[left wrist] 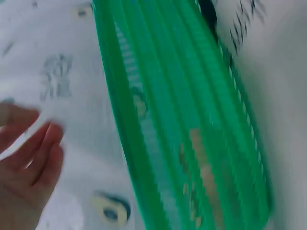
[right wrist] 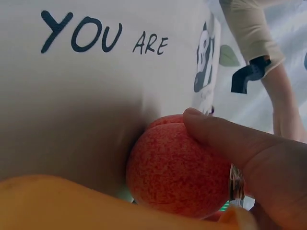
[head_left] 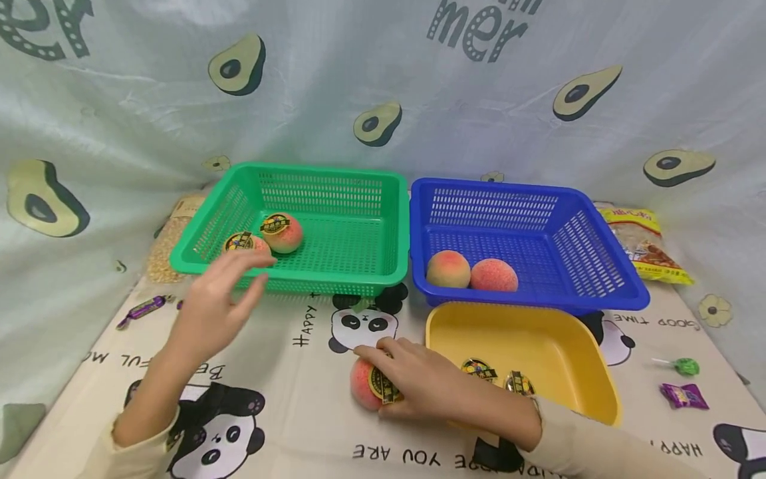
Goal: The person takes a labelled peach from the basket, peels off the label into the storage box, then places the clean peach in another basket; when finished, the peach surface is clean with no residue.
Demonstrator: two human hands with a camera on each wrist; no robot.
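Note:
My right hand (head_left: 413,382) grips a pink peach (head_left: 365,386) with a round label, on the cloth left of the yellow tray (head_left: 574,339); in the right wrist view my thumb (right wrist: 225,136) curls over the peach (right wrist: 172,172). My left hand (head_left: 218,303) hovers open, fingers spread, just in front of the green basket (head_left: 335,173), empty. Two labelled peaches (head_left: 281,231) lie in that basket's left corner. The blue basket (head_left: 598,199) holds two plain peaches (head_left: 469,269). In the blurred left wrist view, my fingers (left wrist: 29,158) show beside the green basket (left wrist: 192,120).
Two round labels (head_left: 497,374) lie in the yellow tray. A snack bag (head_left: 643,243) lies right of the blue basket. A lollipop (head_left: 682,365) and purple candy (head_left: 685,395) sit at the right, another wrapped candy (head_left: 140,309) at the left. An avocado-print curtain (head_left: 383,86) closes the back.

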